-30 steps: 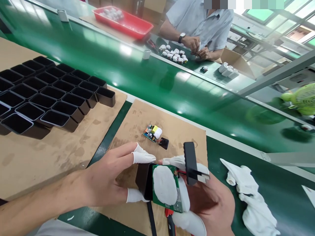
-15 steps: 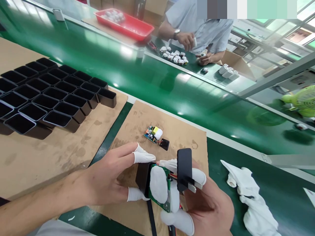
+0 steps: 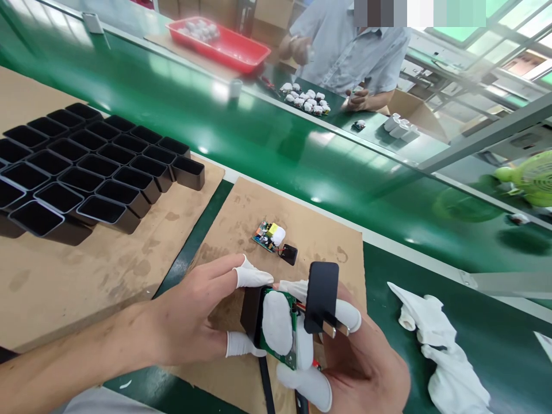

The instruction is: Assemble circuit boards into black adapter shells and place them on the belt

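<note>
Bare but for white finger covers, a worker's left hand (image 3: 190, 313) grips a black case (image 3: 250, 313) between spread thumb and fingers, while the right hand (image 3: 371, 359) curls around a green circuit board (image 3: 294, 330) bearing a white pad (image 3: 277, 323). The board meets the mouth of the case; how far it reaches inside cannot be told. Wires run from it to a black plug cap (image 3: 321, 294), braced by the right-hand fingers, its two metal prongs angled down and outward.

Beneath the hands lies a stained cardboard sheet (image 3: 314, 227) on a dark green bench (image 3: 382, 273), with crumpled white cloth (image 3: 440, 345) to the right. A glossy green strip (image 3: 241, 146) crosses the workroom; beyond it a person in a pale shirt (image 3: 340, 54) works, one hand low, the other blurred, near a red tray (image 3: 244, 56) of white pieces. A lime-green fan (image 3: 532, 179) stands at far right.

By count: one case and one board in hand; a second board (image 3: 268, 236), wired to one small black cap (image 3: 288, 253), on the sheet; one tray; one fan; and more than twenty black cases (image 3: 81, 179) ranked at left, some cut off by the frame.
</note>
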Demonstrator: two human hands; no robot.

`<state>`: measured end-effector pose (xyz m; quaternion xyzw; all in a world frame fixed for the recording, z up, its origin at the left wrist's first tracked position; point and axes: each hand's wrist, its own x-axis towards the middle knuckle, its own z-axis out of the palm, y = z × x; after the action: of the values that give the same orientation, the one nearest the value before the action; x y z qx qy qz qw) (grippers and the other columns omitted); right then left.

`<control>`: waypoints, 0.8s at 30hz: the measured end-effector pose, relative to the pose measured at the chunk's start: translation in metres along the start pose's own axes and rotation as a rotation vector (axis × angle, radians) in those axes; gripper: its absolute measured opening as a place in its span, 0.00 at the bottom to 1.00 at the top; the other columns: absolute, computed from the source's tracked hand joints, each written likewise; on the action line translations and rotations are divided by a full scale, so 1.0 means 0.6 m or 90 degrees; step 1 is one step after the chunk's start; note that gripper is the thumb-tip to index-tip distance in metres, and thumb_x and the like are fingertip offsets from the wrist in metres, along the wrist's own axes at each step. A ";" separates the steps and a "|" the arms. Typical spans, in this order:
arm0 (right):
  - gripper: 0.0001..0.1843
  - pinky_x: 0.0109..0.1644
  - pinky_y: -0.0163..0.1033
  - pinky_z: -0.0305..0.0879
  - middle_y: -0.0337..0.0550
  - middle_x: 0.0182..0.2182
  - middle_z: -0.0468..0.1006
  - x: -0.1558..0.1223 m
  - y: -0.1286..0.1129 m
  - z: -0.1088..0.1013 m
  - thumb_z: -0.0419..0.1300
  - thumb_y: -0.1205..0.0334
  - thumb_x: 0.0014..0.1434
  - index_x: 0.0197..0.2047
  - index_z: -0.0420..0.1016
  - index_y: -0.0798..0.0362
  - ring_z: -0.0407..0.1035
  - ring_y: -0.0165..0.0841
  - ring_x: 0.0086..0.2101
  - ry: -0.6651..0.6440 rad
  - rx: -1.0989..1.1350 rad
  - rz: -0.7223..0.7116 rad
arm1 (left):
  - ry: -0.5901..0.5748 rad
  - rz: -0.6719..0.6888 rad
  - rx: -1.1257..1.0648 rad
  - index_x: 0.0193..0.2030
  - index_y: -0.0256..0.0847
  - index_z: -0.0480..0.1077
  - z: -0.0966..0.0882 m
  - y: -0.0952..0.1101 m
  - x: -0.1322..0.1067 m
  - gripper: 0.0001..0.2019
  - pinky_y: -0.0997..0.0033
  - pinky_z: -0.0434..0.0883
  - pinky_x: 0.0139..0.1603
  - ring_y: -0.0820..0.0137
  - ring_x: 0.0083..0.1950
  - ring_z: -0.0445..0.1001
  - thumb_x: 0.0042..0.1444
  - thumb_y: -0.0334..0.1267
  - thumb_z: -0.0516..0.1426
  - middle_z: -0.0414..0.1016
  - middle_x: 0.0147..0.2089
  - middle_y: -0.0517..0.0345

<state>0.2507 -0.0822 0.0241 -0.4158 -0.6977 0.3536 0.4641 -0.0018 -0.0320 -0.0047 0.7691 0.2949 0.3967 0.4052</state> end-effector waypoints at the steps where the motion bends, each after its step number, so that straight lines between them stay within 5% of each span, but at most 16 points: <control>1: 0.41 0.57 0.56 0.87 0.55 0.62 0.84 -0.001 0.001 0.000 0.81 0.64 0.60 0.74 0.77 0.40 0.83 0.56 0.55 -0.004 -0.004 -0.009 | 0.000 -0.005 -0.003 0.66 0.43 0.73 0.000 0.001 0.000 0.30 0.66 0.83 0.49 0.62 0.49 0.85 0.62 0.40 0.76 0.82 0.51 0.53; 9: 0.48 0.59 0.52 0.86 0.54 0.63 0.83 0.010 0.008 -0.002 0.76 0.73 0.64 0.81 0.68 0.40 0.82 0.51 0.57 -0.052 -0.033 -0.070 | 0.009 -0.008 -0.027 0.66 0.46 0.73 0.003 -0.001 0.002 0.30 0.69 0.79 0.47 0.65 0.46 0.83 0.62 0.38 0.77 0.80 0.49 0.58; 15: 0.45 0.57 0.55 0.86 0.56 0.61 0.84 0.000 0.017 -0.002 0.83 0.62 0.59 0.75 0.73 0.43 0.84 0.54 0.54 -0.028 -0.072 -0.043 | 0.012 -0.030 -0.061 0.64 0.45 0.75 0.003 0.003 0.006 0.28 0.70 0.77 0.44 0.67 0.43 0.82 0.60 0.40 0.77 0.79 0.46 0.60; 24: 0.34 0.46 0.46 0.82 0.48 0.50 0.84 0.028 -0.002 -0.006 0.80 0.65 0.62 0.69 0.79 0.43 0.81 0.45 0.44 -0.118 -0.030 -0.047 | 0.002 -0.008 -0.022 0.66 0.45 0.73 0.005 -0.003 -0.001 0.28 0.68 0.79 0.46 0.64 0.45 0.83 0.63 0.42 0.76 0.81 0.49 0.57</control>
<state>0.2499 -0.0670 0.0326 -0.3662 -0.7604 0.3569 0.4004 0.0003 -0.0328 -0.0074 0.7596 0.2936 0.4005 0.4200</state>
